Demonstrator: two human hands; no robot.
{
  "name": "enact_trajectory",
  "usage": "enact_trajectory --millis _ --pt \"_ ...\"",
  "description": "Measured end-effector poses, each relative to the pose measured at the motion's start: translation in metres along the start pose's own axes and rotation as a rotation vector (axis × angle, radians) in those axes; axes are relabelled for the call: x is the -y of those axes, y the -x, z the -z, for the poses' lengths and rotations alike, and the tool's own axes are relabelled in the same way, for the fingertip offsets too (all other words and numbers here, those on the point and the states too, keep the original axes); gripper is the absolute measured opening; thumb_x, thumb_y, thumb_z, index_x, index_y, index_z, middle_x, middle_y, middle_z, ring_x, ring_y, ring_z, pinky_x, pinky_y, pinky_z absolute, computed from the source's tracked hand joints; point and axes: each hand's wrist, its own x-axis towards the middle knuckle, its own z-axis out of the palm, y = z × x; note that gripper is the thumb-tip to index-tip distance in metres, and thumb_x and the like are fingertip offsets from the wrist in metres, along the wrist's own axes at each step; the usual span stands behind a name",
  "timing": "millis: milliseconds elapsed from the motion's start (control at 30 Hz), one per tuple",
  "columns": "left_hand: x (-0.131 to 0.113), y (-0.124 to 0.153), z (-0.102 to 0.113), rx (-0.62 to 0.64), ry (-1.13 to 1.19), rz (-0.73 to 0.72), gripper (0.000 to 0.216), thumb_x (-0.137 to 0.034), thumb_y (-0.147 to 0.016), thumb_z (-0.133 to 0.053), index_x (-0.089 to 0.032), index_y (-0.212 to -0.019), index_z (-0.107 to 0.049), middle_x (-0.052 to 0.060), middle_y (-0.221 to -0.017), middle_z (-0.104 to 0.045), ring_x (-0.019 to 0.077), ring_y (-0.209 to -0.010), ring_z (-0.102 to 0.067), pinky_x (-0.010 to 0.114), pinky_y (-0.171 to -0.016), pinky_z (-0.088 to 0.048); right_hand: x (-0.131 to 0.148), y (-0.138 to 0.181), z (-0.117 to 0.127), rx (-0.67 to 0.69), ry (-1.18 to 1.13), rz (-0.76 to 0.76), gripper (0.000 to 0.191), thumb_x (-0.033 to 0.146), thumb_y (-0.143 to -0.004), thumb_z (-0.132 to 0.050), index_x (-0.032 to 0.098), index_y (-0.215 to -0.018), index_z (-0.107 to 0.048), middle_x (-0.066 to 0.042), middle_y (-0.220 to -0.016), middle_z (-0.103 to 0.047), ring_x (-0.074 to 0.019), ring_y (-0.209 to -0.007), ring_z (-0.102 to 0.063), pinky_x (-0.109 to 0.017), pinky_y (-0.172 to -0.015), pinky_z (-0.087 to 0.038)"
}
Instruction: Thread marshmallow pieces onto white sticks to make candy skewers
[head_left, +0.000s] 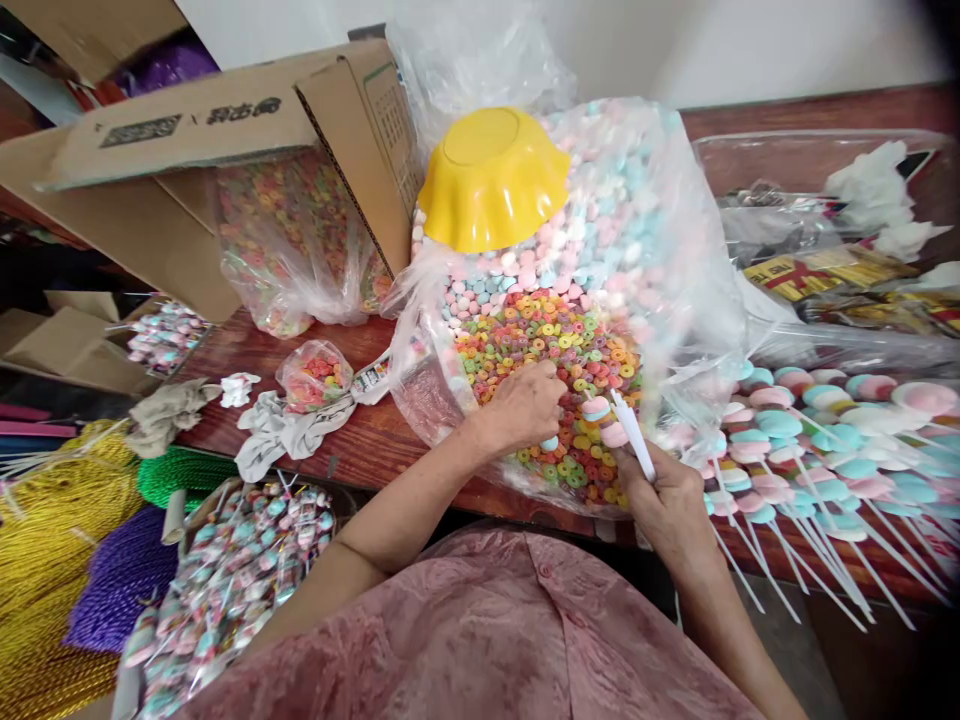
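One dark red wooden table (pixel 360 440) carries the work. Largest item on it: a cardboard box (pixel 352 140), left of centre, tipped so that its opening shows a clear bag of ring sweets (pixel 292 240).

Centre: a big open plastic bag (pixel 697 290) is spread out, bearing a broad heap of pastel sweets (pixel 600 220), pink, blue and white. A yellow bowl (pixel 495 175) sits upside down on the back of that heap. The near part of the bag holds the loose ring heap (pixel 540 340), multicoloured, just in front of the pastels.

Right side: a pile of loaded sticks (pixel 832 450), white ends pointing toward the person. Lower left: a container packed with further candy sticks (pixel 247 560).

Left hand (pixel 525 405): fingers bent and drawn together, low over the rings; whether a piece is pinched between them cannot be told. Right hand (pixel 667 500): closed around a small bundle of white sticks (pixel 634 435), tips up, over the near right edge of the ring heap.

Smallest: two pink pieces (pixel 615 433) beside the bundle, seemingly threaded on one stick.

Progress (judged): many sticks look loaded; the one at the right hand appears part-filled, with few pieces on it. Left to do: that stick, then the plain ones in the bundle. Loose stock of both sweets remains ample.
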Motion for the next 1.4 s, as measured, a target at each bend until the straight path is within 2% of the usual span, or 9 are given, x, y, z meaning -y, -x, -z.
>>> enact_trajectory --millis 233,467,600,667,767,867,967,1067,1400 --pt "0.028 0.004 -0.005 -0.22 0.305 0.06 0.017 -0.01 -0.073 -0.056 -0.017 -0.07 -0.07 0.003 -0.07 -0.068 0.0165 -0.068 -0.061 0.03 -0.07 -0.049 0.003 0.007 -0.007 0.085 -0.048 0.031 0.034 0.042 -0.095 -0.052 0.017 -0.092 -0.075 0.001 -0.06 -0.058 -0.0151 -0.054 -0.049 -0.026 -0.052 -0.039" --pt "0.028 0.025 -0.016 -0.118 0.147 -0.239 0.023 -0.006 -0.083 -0.052 -0.018 -0.088 -0.07 0.01 -0.091 -0.071 0.0212 -0.092 -0.066 0.036 -0.089 -0.051 0.009 -0.005 -0.011 0.051 -0.028 0.047 0.032 0.042 -0.094 -0.054 0.017 -0.09 -0.074 0.003 -0.056 -0.051 -0.014 -0.051 -0.044 -0.027 -0.05 -0.036" --pt "0.033 0.031 -0.026 -0.221 0.249 -0.273 0.025 -0.001 -0.081 -0.052 -0.017 -0.086 -0.071 0.01 -0.09 -0.073 0.0197 -0.088 -0.068 0.034 -0.085 -0.053 0.014 -0.005 -0.012 0.072 0.009 0.067 0.03 0.04 -0.093 -0.053 0.017 -0.084 -0.071 0.003 -0.054 -0.048 -0.014 -0.048 -0.043 -0.027 -0.049 -0.035" --pt "0.034 0.029 -0.029 -0.349 0.427 -0.203 0.022 -0.003 -0.08 -0.055 -0.017 -0.079 -0.072 0.008 -0.085 -0.074 0.0187 -0.083 -0.068 0.034 -0.081 -0.054 0.017 -0.004 -0.015 0.084 0.002 0.054 0.029 0.04 -0.092 -0.053 0.018 -0.081 -0.069 0.003 -0.053 -0.047 -0.0138 -0.047 -0.042 -0.027 -0.048 -0.034" --pt "0.031 0.028 -0.025 -0.531 0.956 0.092 0.004 -0.016 -0.076 -0.072 -0.017 -0.074 -0.075 0.005 -0.08 -0.075 0.0167 -0.078 -0.069 0.031 -0.077 -0.055 0.02 0.0 -0.018 0.104 -0.079 0.019 0.032 0.043 -0.094 -0.053 0.019 -0.076 -0.065 0.003 -0.055 -0.044 -0.0131 -0.049 -0.039 -0.026 -0.048 -0.032" --pt "0.024 0.031 -0.012 -0.565 1.525 0.387 0.021 -0.025 -0.06 -0.089 -0.017 -0.076 -0.077 0.003 -0.081 -0.077 0.015 -0.075 -0.07 0.029 -0.075 -0.056 0.025 0.001 -0.02 0.168 -0.201 -0.006 0.039 0.048 -0.094 -0.055 0.02 -0.067 -0.056 0.003 -0.056 -0.042 -0.0125 -0.052 -0.038 -0.025 -0.049 -0.032" --pt "0.017 0.036 -0.001 -0.532 1.761 0.459 0.03 -0.025 -0.051 -0.094 -0.018 -0.075 -0.078 0.002 -0.082 -0.078 0.0135 -0.074 -0.07 0.027 -0.074 -0.057 0.032 -0.003 -0.02 0.229 -0.242 -0.018 0.042 0.05 -0.094 -0.056 0.019 -0.066 -0.055 0.003 -0.057 -0.041 -0.0123 -0.053 -0.037 -0.025 -0.049 -0.031" --pt "0.016 0.04 0.001 -0.581 1.712 0.423 0.03 -0.027 -0.052 -0.095 -0.019 -0.076 -0.079 0.002 -0.083 -0.078 0.0136 -0.077 -0.07 0.027 -0.077 -0.058 0.039 -0.008 -0.019 0.271 -0.206 0.013 0.042 0.051 -0.094 -0.055 0.018 -0.068 -0.058 0.003 -0.058 -0.041 -0.012 -0.054 -0.037 -0.025 -0.05 -0.031" --pt "0.027 0.053 -0.003 -0.635 1.048 0.076 0.01 -0.022 -0.076 -0.082 -0.021 -0.086 -0.081 0.004 -0.089 -0.08 0.0164 -0.084 -0.074 0.028 -0.081 -0.06 0.034 -0.006 -0.008 0.282 0.029 0.2 0.031 0.029 -0.096 -0.049 0.017 -0.071 -0.063 0.005 -0.054 -0.04 -0.0097 -0.049 -0.033 -0.024 -0.048 -0.024"
